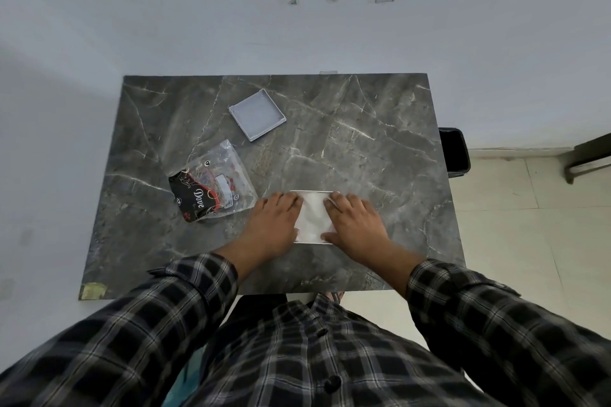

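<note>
Plaid sleeves reach in from the near edge; the left hand point(276, 221) and right hand point(355, 225) lie palm-down with fingers flat and relaxed, pressing the sides of the white box point(312, 218) on the marble table point(380, 149); its inside shows only white; left, a clear Dove bag point(211, 182); farther, an empty white lid point(257, 114).

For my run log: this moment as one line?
left hand, right hand: flat on white square box | white square lid: apart | clear plastic Dove pouch: untouched
</note>
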